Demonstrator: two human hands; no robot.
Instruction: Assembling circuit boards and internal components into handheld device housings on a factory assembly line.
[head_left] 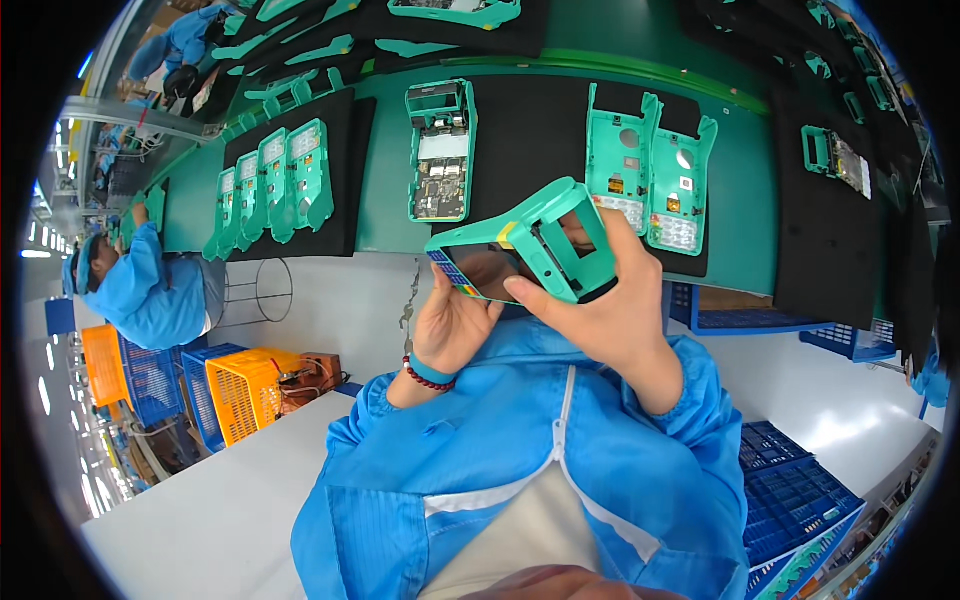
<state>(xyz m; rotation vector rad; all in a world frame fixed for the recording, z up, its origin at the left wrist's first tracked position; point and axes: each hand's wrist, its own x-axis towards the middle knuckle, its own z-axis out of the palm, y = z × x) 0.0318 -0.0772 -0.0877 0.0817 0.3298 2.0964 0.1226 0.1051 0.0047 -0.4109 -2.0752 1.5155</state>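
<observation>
Above my lap I hold a green handheld payment terminal, tilted, with its dark screen and coloured keypad in view and an open frame at its top end. My left hand is closed on the keypad end from below. My right hand grips the open-framed top end, thumb on the near side and fingers around the far side. Beyond it on the bench lies an opened terminal body with its circuit board showing. Two green shell halves lie on a black mat to the right.
Several green keypad shells lie in a row on a black mat at left. Another part-built unit is at far right. Orange baskets and blue crates stand on the floor. A co-worker in blue sits at left.
</observation>
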